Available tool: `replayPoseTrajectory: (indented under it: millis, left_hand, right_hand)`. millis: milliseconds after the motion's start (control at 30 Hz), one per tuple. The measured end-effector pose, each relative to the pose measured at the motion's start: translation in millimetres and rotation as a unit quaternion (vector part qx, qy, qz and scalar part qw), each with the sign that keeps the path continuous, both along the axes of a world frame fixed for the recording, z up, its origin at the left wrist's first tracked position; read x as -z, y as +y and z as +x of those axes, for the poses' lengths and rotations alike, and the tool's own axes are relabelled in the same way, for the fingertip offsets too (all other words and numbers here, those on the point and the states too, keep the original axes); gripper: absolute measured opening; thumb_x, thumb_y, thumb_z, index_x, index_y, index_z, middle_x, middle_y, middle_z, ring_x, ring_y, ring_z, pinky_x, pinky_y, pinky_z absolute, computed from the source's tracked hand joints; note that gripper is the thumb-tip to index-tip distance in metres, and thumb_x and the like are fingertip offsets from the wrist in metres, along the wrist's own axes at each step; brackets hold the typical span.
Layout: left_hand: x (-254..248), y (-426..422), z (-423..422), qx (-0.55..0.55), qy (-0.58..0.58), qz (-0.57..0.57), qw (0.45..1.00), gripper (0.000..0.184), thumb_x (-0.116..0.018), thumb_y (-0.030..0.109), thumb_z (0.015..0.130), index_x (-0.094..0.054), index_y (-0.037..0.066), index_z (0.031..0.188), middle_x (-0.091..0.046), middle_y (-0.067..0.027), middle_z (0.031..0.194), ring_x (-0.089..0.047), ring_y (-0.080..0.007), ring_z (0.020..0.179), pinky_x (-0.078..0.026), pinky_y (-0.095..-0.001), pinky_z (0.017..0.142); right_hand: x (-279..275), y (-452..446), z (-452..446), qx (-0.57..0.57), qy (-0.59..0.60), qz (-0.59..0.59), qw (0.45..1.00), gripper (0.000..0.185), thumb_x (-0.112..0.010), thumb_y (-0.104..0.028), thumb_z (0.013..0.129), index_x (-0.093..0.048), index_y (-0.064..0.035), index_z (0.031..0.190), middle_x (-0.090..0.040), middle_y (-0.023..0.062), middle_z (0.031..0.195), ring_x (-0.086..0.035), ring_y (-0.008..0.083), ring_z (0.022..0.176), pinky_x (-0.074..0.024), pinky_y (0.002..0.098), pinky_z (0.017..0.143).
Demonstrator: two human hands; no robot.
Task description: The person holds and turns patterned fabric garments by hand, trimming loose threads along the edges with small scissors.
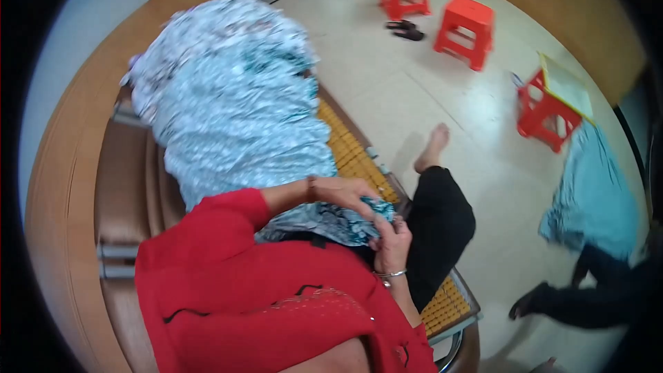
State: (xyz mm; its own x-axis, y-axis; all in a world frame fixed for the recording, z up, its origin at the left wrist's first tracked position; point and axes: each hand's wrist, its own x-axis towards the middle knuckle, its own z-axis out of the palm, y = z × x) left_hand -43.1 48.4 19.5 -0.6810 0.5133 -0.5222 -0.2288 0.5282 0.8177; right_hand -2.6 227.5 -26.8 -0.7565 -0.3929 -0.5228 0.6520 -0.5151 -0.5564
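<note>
A large heap of crinkled light blue and white patterned fabric [242, 117] spreads over the bench and reaches across my lap. My left hand [345, 193], with a brown bracelet at the wrist, is closed on a bunched teal-patterned edge of it. My right hand [393, 242], below a silver bangle [390, 274], pinches the same edge close beside the left fingertips. The two hands nearly touch. What lies exactly between the fingers is too small to make out.
The bench has a yellow beaded mat [352, 145] and a brown backrest [124, 179]. Red plastic stools [466, 27] and dark sandals [406, 30] are on the tiled floor. At right, blue cloth [594, 193] hangs from a stool [545, 110] near another person's dark-clad leg [580, 304].
</note>
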Motion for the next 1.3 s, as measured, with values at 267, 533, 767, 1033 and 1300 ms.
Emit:
replayPoseTrajectory:
  millis: [267,533,767,1033,1300]
  left_hand:
    - [36.7,-20.8,19.4,-0.074,0.053,0.116,0.989,0.043,-0.066,0.03,0.074,-0.054,0.004,0.106,-0.057,-0.0028,0.088,-0.049,-0.0133,0.08,-0.042,-0.0231,0.073]
    - [90.7,-37.9,5.5,0.02,-0.076,0.191,0.978,0.048,-0.065,0.032,0.078,-0.051,0.005,0.115,-0.059,-0.0083,0.095,-0.054,-0.0186,0.089,-0.044,-0.0272,0.08]
    - [206.2,-63.7,-6.7,-0.339,-0.25,0.38,0.824,0.035,-0.056,0.029,0.086,-0.055,0.003,0.108,-0.061,-0.0117,0.093,-0.059,-0.0192,0.086,-0.046,-0.0263,0.077]
    - [229.7,-69.5,-2.4,-0.354,-0.158,0.353,0.852,0.032,-0.049,0.031,0.09,-0.059,0.002,0.099,-0.063,-0.0083,0.078,-0.06,-0.0159,0.073,-0.047,-0.0232,0.068]
    - [219.0,-68.0,-4.4,-0.328,-0.199,0.355,0.852,0.036,-0.048,0.033,0.09,-0.057,0.002,0.105,-0.063,-0.0096,0.085,-0.059,-0.0171,0.081,-0.046,-0.0268,0.078]
  right_hand:
    - [-2.5,-14.2,-0.5,0.01,0.001,0.046,0.999,0.019,-0.065,-0.011,0.077,-0.048,-0.0083,0.086,-0.049,-0.0008,0.066,-0.038,0.0039,0.042,-0.0273,0.0154,0.033]
    - [3.8,-23.3,-3.4,0.038,0.009,0.069,0.997,0.02,-0.066,-0.013,0.076,-0.048,-0.0083,0.085,-0.049,-0.0009,0.067,-0.038,0.0038,0.042,-0.0272,0.0154,0.033]
    - [1.5,-40.8,-9.0,-0.025,-0.026,0.156,0.987,0.016,-0.064,-0.011,0.078,-0.05,-0.0073,0.085,-0.05,-0.001,0.069,-0.037,0.0031,0.046,-0.029,0.0139,0.036]
    - [-5.2,-59.1,-16.0,-0.03,-0.028,0.149,0.988,0.016,-0.064,-0.016,0.079,-0.05,-0.0099,0.084,-0.047,-0.0027,0.066,-0.034,0.0036,0.041,-0.0262,0.0153,0.034]
    - [2.5,-44.5,-7.8,-0.048,-0.024,0.124,0.991,0.014,-0.062,-0.017,0.081,-0.052,-0.0094,0.086,-0.045,-0.0033,0.063,-0.032,0.0033,0.04,-0.0242,0.0157,0.034]
